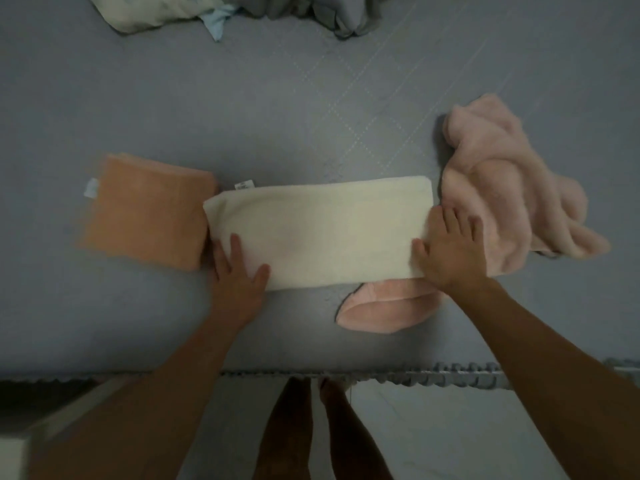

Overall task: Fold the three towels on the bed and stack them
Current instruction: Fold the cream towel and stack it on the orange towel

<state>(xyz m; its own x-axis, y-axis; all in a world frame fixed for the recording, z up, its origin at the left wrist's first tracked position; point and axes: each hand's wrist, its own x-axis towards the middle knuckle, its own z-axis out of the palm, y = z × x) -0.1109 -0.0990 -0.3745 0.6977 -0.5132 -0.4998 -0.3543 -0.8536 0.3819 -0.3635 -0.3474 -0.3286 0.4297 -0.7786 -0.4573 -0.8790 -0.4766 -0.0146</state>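
Note:
A cream towel (322, 230), folded into a long flat strip, lies across the middle of the grey bed (277, 109). My left hand (237, 275) rests flat on its near left corner, fingers spread. My right hand (450, 251) presses flat on its right end, fingers apart. An orange towel (145, 213) sits folded into a neat square just left of the cream one, touching its left end. A pink towel (509, 202) lies crumpled to the right, and part of it (377, 310) runs under the cream towel's right end and shows near the bed's front edge.
Bunched grey bedding (332, 12) and a pale pillow (152, 12) with a light blue cloth (218, 20) lie at the far side. The bed's frilled front edge (433, 374) runs across below my arms. My legs and the floor show beneath it.

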